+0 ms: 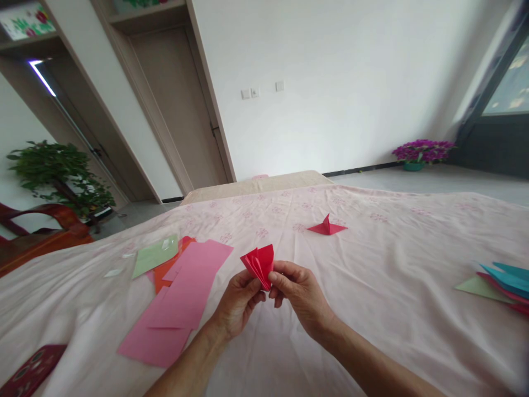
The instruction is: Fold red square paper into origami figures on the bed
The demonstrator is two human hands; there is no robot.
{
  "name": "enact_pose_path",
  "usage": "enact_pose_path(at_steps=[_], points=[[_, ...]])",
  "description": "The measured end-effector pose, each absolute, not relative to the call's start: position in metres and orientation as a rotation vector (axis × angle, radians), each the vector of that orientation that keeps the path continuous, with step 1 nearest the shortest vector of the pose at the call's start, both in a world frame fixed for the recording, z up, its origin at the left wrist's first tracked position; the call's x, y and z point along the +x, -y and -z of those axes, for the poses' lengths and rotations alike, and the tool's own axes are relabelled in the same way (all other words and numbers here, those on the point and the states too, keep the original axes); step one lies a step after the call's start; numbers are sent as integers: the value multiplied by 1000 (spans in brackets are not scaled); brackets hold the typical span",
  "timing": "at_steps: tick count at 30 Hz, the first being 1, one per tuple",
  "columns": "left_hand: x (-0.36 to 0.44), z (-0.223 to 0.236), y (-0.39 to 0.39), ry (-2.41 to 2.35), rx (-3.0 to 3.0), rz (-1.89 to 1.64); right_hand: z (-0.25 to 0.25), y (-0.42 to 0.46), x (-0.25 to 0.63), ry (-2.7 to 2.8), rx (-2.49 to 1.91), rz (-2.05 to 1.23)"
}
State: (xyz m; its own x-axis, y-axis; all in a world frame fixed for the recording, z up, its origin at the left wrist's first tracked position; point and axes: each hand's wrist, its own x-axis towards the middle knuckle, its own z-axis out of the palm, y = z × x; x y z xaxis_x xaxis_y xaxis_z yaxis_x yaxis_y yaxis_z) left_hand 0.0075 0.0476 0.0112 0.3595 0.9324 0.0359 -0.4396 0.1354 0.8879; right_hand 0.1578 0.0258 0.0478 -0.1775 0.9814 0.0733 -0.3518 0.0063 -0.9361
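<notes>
A red piece of folded paper is held up over the bed-like cloth surface, its pleats fanning out at the top. My left hand pinches its lower left side between thumb and fingers. On the lower right edge, my right hand closes with thumb and forefinger. Beyond the hands, another red folded paper lies on the cloth with one point sticking up. Left of my left hand are pink paper sheets, overlapping one another.
A pale green sheet and orange paper lie by the pink sheets. Blue, red and green folded papers sit at far right. A dark red phone rests at lower left. The patterned pink cloth has wrinkles.
</notes>
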Motion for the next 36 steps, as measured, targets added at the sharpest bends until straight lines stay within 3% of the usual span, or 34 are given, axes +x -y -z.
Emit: enact_pose_path(at_steps=[15, 26, 36], points=[[6, -5, -49, -771, 1067, -1070, -48, -31, 161, 1097, -1189, -1279], [4, -6, -49, -759, 1058, -993, -64, -30, 171, 1215, -879, -1388], [10, -5, -45, -752, 1036, -1033, -53, -29, 168, 1228, -1137, -1095]])
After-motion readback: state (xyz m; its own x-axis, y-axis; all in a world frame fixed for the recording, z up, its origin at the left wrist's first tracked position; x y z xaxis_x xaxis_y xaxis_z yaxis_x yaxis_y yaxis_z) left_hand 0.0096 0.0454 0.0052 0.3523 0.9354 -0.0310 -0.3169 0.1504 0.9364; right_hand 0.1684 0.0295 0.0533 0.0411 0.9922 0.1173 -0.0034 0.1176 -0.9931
